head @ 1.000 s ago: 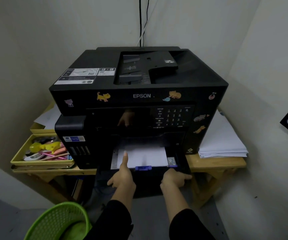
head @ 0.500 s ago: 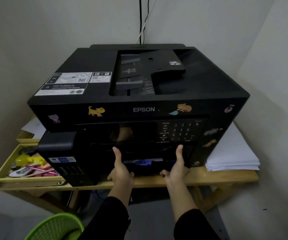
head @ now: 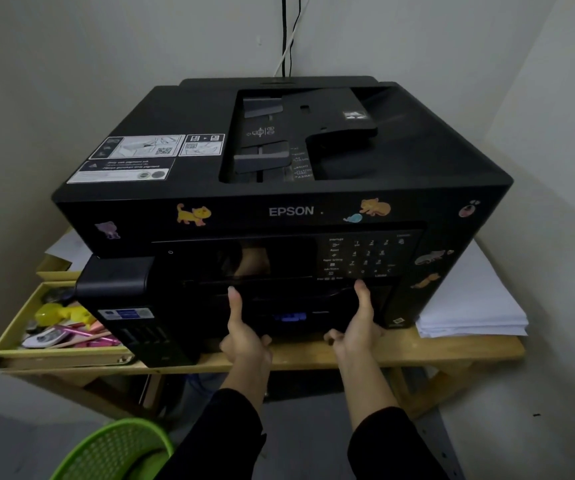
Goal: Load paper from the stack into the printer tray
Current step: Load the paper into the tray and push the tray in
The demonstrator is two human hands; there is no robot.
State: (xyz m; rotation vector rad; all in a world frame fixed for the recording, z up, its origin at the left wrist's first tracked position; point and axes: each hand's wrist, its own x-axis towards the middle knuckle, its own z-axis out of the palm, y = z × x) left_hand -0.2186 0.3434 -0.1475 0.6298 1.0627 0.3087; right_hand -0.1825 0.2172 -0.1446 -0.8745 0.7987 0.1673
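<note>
Head view: looked forward and down, close above black boxy plastic Epson printer on wooden table.

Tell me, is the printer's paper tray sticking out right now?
No, the paper tray sits flush in the printer, both hands pressed against its front.

Paper in printer tray hidden; green basket cut off at btm edge; keypad labels blurred

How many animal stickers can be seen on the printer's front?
7: purple one far left, yellow cat, orange cat with blue one below, one at top right corner, grey and orange on right side. Others may be hidden.
</note>
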